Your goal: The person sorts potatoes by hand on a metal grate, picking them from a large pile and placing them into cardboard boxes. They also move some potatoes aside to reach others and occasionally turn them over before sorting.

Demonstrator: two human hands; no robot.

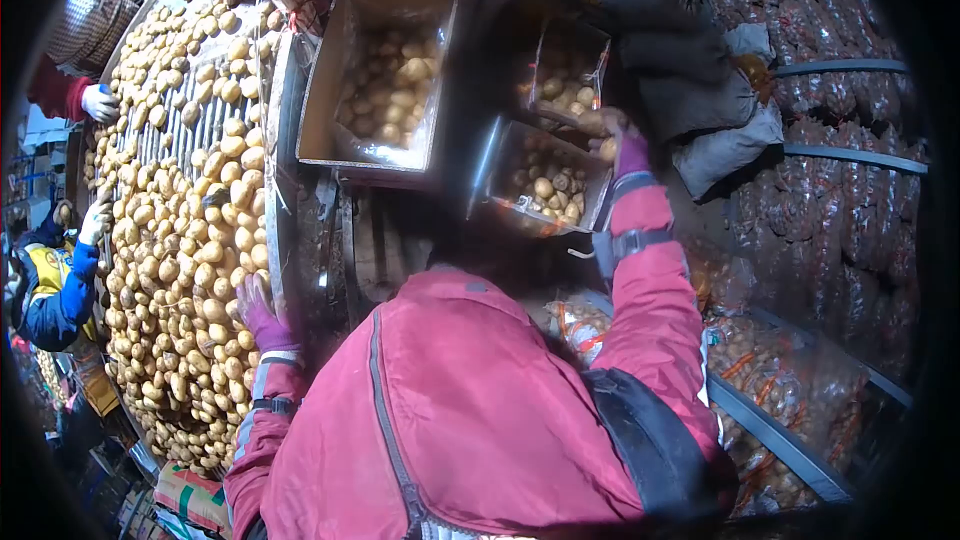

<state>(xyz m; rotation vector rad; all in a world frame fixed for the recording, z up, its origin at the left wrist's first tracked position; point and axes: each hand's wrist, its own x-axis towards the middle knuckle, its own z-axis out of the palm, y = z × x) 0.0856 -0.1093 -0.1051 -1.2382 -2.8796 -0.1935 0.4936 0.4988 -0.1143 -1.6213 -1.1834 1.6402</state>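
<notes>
My left hand (264, 315), in a purple glove, lies at the near edge of the roller table against the potatoes (212, 252). Its fingers are stretched out and nothing shows in its grip. My right hand (628, 147), gloved the same way, is at the right side of two lined containers. A potato (608, 148) shows at its curled fingers. Beneath and left of it stands an open plastic-lined container (487, 168) partly filled with potatoes. Behind that is a smaller lined container (540, 48), also with potatoes in it.
A cardboard box (318, 105) of potatoes stands beside the roller table (283, 130). Full sacks (735, 135) lie at the right, with stacked net bags (820, 200) behind blue-grey rails (850, 162). Across the table, other people's gloved hands (99, 102) touch the potatoes.
</notes>
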